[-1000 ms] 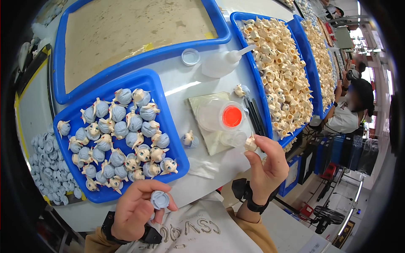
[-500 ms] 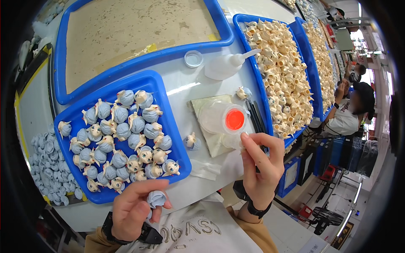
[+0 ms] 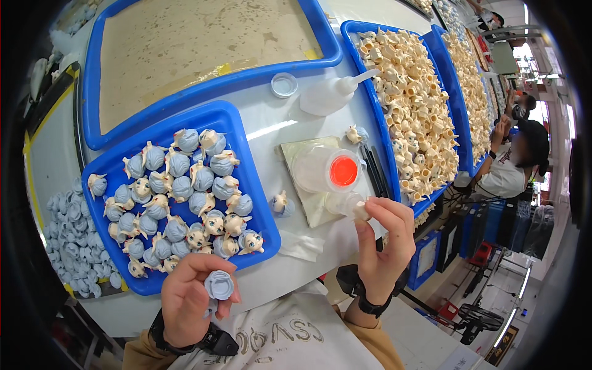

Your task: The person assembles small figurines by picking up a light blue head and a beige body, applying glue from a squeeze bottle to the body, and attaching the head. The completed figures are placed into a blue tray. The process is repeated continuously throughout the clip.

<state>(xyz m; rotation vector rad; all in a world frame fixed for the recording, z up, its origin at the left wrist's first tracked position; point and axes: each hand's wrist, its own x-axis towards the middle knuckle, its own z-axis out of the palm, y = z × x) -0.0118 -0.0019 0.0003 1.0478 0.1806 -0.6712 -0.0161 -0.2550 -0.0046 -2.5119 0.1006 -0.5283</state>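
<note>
A hollow blue-grey doll hair piece (image 3: 219, 285) is held in the fingers of my left hand (image 3: 186, 302), with its open side facing up. Below it, part of a second blue-grey piece (image 3: 211, 304) shows against the palm. My right hand (image 3: 390, 250) pinches a small pale piece (image 3: 361, 211) between thumb and forefinger; its kind is unclear. That piece is at the mouth of a small clear cup (image 3: 342, 203). Just beyond is a larger translucent container (image 3: 310, 169) with a red-orange round face, resting on a greyish square slab (image 3: 308, 216).
A blue tray (image 3: 262, 216) of assembled doll heads stands at left, beside a pile of blue-grey hair pieces (image 3: 77, 246). A white squeeze bottle (image 3: 324, 97) and clear lid (image 3: 283, 85) lie further back. At right, a blue bin (image 3: 364, 80) holds cream parts; a co-worker (image 3: 512, 160) sits beyond.
My left hand has turned the hair piece so its hollow faces up. My right fingers have shifted slightly, and the pale piece in them now shows at the small cup.
</note>
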